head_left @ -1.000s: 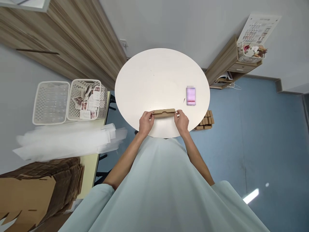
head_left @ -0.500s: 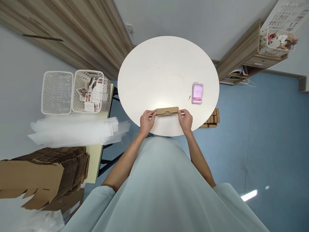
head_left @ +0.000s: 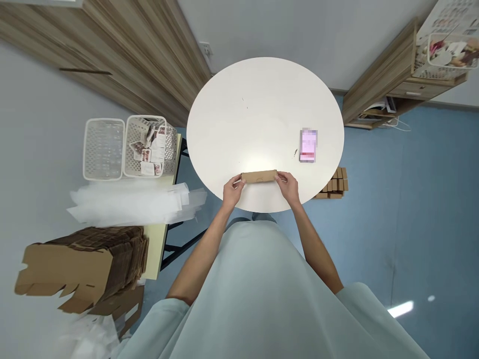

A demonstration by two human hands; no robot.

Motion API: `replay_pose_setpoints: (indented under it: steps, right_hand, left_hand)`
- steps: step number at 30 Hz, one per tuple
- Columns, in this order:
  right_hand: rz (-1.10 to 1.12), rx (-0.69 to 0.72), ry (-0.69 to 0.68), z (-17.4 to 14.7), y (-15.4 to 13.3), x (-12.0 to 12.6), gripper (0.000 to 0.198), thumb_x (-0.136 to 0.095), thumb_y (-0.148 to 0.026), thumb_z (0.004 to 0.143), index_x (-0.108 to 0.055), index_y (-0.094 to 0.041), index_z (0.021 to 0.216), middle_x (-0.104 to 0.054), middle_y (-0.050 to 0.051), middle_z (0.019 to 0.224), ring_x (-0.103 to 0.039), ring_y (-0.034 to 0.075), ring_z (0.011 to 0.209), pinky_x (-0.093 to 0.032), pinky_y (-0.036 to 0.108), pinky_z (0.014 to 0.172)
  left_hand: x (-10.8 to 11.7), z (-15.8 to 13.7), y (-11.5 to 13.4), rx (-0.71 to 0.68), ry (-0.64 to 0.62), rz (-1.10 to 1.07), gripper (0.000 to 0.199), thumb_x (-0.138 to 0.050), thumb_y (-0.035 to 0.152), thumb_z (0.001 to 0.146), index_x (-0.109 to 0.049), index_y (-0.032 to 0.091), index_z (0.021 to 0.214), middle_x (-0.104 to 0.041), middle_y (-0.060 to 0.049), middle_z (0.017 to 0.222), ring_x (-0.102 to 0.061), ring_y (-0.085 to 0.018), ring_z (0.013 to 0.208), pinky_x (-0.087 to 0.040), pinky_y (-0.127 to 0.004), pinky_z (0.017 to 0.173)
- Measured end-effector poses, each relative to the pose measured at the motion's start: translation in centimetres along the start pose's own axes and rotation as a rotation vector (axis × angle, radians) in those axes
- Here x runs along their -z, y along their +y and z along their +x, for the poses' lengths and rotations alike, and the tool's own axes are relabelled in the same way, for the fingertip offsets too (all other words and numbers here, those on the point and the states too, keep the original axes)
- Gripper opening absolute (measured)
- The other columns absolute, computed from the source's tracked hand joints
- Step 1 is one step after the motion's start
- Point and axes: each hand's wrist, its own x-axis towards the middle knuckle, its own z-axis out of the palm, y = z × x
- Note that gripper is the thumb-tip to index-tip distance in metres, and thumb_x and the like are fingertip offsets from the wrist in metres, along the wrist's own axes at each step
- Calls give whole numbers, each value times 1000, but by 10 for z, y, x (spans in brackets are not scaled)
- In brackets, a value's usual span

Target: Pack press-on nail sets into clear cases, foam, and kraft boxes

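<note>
Between my hands is a small, long brown cardboard box (head_left: 259, 176), near the front edge of the white oval table (head_left: 258, 109). My left hand (head_left: 232, 190) pinches its left end with thumb and fingers. The right end is gripped the same way by my right hand (head_left: 288, 188). The box looks closed, with a curved notch mark on the side facing me. To the right on the table lies a phone (head_left: 308, 145) with a blurred pinkish screen.
At left, a pale yellow table (head_left: 154, 254) bears two white baskets (head_left: 124, 149), white wrapping sheets (head_left: 130, 202) and a stack of flat cardboard (head_left: 71, 267). Several small brown boxes (head_left: 335, 185) sit beyond the table's right edge. A wooden cabinet (head_left: 389, 75) stands at right.
The box has tipped slightly, and its front notch now lies flush where a flap edge showed before. Both hands still hold its ends. The whole view has shifted a little.
</note>
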Motion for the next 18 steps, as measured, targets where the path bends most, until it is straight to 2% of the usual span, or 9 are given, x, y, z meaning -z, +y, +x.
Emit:
replay_pose_setpoints:
  steps: [5, 9, 14, 18]
  right_hand:
    - [33, 31, -42, -18, 20, 5, 46, -63, -56, 98, -74, -19, 123, -72, 14, 125, -72, 27, 118, -60, 46, 105]
    - [-21, 67, -82, -45, 42, 16, 43, -63, -51, 96, -73, -18, 122, -72, 15, 125, -72, 27, 117, -61, 44, 103]
    - [-144, -17, -135, -84, 78, 40, 40, -66, -52, 93, -74, -17, 110, -78, 16, 116, -76, 26, 104, -62, 41, 95]
    - [-119, -84, -126, -118, 109, 76, 44, -69, -55, 90, -76, -16, 108, -79, 16, 120, -78, 26, 101, -61, 40, 95]
  left_hand:
    - [-6, -24, -9, 0, 37, -17, 42, -75, 38, 92, -72, 18, 129, -74, -13, 136, -74, -31, 120, -59, -50, 107]
    - [-24, -59, -29, 33, 57, -60, 41, -78, 36, 90, -72, 18, 127, -74, -16, 134, -72, -33, 124, -59, -52, 107]
    - [-65, -109, -68, 124, 139, -76, 45, -82, 37, 87, -72, 15, 124, -72, -20, 135, -75, -33, 118, -58, -54, 107]
    - [-107, -154, -90, 86, 138, -104, 47, -79, 43, 89, -74, 17, 127, -72, -19, 137, -74, -31, 120, -58, -52, 108]
